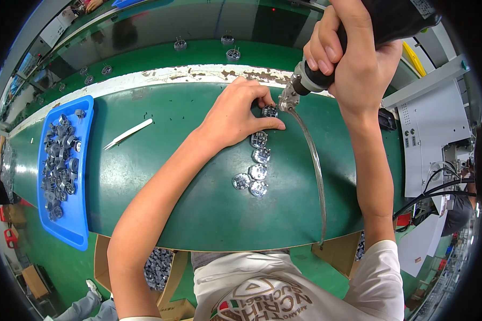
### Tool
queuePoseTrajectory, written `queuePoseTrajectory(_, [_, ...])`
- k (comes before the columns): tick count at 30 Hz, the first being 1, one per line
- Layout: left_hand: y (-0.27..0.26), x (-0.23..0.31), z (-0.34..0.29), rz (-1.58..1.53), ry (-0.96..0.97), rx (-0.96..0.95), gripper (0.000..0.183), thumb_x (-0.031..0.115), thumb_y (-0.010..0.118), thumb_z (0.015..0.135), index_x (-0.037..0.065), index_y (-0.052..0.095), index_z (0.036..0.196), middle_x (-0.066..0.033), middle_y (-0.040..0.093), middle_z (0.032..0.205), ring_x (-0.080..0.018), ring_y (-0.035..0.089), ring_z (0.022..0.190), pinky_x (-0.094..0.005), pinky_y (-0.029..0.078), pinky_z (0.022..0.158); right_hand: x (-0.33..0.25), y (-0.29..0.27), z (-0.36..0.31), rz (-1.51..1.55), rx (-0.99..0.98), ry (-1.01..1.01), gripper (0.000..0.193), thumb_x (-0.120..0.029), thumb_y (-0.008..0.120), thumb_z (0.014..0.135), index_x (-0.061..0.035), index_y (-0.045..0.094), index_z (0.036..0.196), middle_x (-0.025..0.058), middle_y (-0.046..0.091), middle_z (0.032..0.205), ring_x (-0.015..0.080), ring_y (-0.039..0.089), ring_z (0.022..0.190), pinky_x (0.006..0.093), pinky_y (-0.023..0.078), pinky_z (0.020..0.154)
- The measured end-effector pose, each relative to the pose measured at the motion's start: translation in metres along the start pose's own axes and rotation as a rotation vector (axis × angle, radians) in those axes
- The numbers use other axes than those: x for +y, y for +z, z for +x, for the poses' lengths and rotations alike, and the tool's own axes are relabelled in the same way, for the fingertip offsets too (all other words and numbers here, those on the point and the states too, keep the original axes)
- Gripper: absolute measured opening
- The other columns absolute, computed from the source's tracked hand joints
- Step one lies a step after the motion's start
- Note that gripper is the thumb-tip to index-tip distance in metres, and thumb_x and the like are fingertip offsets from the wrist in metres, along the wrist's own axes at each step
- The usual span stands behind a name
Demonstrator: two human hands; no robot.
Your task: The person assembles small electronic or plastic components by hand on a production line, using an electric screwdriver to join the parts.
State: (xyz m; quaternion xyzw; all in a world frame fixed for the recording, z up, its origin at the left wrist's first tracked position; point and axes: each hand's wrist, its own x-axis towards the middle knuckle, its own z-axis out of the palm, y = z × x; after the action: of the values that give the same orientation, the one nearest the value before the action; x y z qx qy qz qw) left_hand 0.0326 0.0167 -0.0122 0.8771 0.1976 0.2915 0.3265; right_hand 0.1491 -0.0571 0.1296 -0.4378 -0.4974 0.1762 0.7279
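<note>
Around the grip of a black power screwdriver (pixel 399 20) my right hand (pixel 361 69) is closed, above the right of the bench. The tool's metal nozzle (pixel 288 99) points down beside a small round electronic part (pixel 270 111); I cannot tell whether they touch. My left hand (pixel 233 115) pinches that part between thumb and fingers on the green bench top. A clear feed tube (pixel 316 166) curves from the nozzle toward the bench's near edge. Below the left hand, several similar round parts (pixel 258 172) with clear faces lie in a short, touching line.
A blue tray (pixel 85 203) full of grey round parts stands at the left. White tweezers (pixel 128 134) and tiny dark bits lie nearby. Beyond a worn white ledge (pixel 171 75), a green conveyor (pixel 144 60) carries several parts. Cardboard boxes (pixel 178 273) sit below; a grey machine (pixel 434 139) stands right.
</note>
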Motion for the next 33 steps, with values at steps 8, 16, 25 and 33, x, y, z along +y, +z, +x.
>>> queuePoseTrajectory(8, [-0.001,0.002,0.002,0.007,-0.041,-0.021,0.043,0.027,0.094,0.071,0.0,0.062,0.083,-0.0076,0.061,0.081,-0.0242,0.051,0.083,-0.0375,0.047,0.077,0.011,-0.001,0.012,0.006,-0.058,-0.038,0.038,-0.024,0.064,0.105,-0.006,0.056,0.072,-0.0021,0.046,0.047,0.0082,0.042,0.034,0.0256,0.033,0.036])
queuePoseTrajectory(16, [-0.001,0.006,0.004,0.012,-0.069,-0.012,0.043,0.03,0.095,0.067,0.001,0.066,0.079,-0.0101,0.063,0.078,-0.027,0.056,0.083,-0.0393,0.049,0.078,0.012,-0.003,0.012,0.04,-0.11,-0.011,0.038,-0.023,0.065,0.104,-0.0056,0.056,0.071,-0.002,0.047,0.048,0.0081,0.042,0.035,0.0261,0.033,0.036])
queuePoseTrajectory(25, [-0.015,0.004,0.001,0.028,-0.022,-0.161,0.04,0.026,0.093,0.072,0.003,0.067,0.094,-0.0067,0.062,0.088,-0.0238,0.054,0.087,-0.0353,0.049,0.08,-0.038,0.001,0.002,-0.062,0.096,-0.103,0.031,-0.027,0.058,0.103,-0.0058,0.052,0.081,-0.0018,0.039,0.046,0.0092,0.04,0.033,0.0258,0.036,0.034])
queuePoseTrajectory(33, [-0.046,0.001,0.032,-0.053,-0.177,-0.16,0.043,0.031,0.089,0.077,0.008,0.07,0.108,0.001,0.056,0.088,-0.0126,0.049,0.08,-0.0303,0.045,0.075,-0.044,-0.011,0.008,-0.086,0.129,-0.075,0.034,-0.027,0.06,0.102,-0.0061,0.053,0.077,-0.0014,0.041,0.046,0.0094,0.04,0.033,0.0253,0.037,0.035])
